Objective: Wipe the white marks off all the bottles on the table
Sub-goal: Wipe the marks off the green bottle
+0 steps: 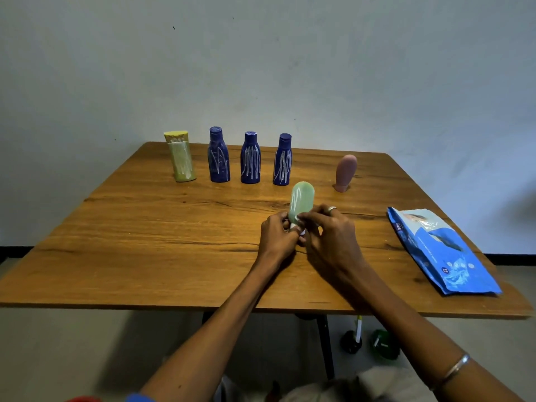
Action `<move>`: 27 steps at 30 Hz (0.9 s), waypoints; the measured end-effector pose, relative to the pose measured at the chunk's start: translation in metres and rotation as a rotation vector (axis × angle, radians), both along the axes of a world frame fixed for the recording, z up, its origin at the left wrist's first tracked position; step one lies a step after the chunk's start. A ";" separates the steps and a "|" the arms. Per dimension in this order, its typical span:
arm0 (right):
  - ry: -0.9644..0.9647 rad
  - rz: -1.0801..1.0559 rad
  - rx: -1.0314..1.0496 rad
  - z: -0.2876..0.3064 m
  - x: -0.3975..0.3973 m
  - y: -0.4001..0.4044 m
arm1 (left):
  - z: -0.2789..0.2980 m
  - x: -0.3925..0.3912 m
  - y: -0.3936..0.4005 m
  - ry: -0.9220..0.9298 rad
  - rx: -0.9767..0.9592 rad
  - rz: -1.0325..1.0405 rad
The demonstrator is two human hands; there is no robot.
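Head view: green bottle [301,200] upright above mid tabletop [145,242], cap down, white marks on it. Left hand [277,236] grips its base; right hand [327,230] pinches white wipe [301,231] against it. Marked bottles far left.

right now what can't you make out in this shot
Head view, all of it:
- Lower end of the green bottle: hidden by the left hand and right hand.
- White scrap at the fingers: wipe or cap, too little showing.
- Backs of the three blue bottles: facing away.
- Print on the blue pack: too small.
- Things under the table: dark, partly hidden.
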State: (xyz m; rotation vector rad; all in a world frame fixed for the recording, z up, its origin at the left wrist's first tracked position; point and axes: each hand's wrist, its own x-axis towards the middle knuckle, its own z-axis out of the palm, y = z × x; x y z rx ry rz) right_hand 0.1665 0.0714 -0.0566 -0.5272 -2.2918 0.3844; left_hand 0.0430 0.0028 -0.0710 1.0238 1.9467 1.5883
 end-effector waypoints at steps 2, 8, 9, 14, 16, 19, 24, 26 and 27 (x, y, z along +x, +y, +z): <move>-0.019 0.015 0.026 0.004 0.001 0.007 | 0.000 0.002 0.000 0.001 0.003 -0.005; 0.167 -0.078 0.091 0.034 -0.027 0.041 | 0.000 0.004 0.000 0.004 0.008 0.016; 0.187 -0.092 0.082 0.037 -0.030 0.044 | 0.001 0.004 -0.001 -0.001 0.011 0.019; 0.142 -0.078 0.090 0.028 -0.034 0.034 | 0.000 0.003 0.000 -0.005 0.010 0.036; 0.063 -0.033 0.101 0.022 -0.027 0.025 | -0.001 0.001 0.001 0.006 -0.001 0.050; -0.129 0.023 0.130 0.015 -0.013 0.012 | 0.000 0.001 0.000 -0.022 -0.023 0.042; -0.230 0.043 0.211 0.021 -0.009 0.016 | 0.001 0.002 0.000 -0.008 -0.028 0.025; -0.145 0.018 0.202 0.030 -0.017 0.027 | 0.000 0.003 0.000 -0.003 -0.019 0.028; -0.084 -0.004 0.192 0.035 -0.022 0.031 | 0.000 0.003 0.000 0.000 -0.012 0.033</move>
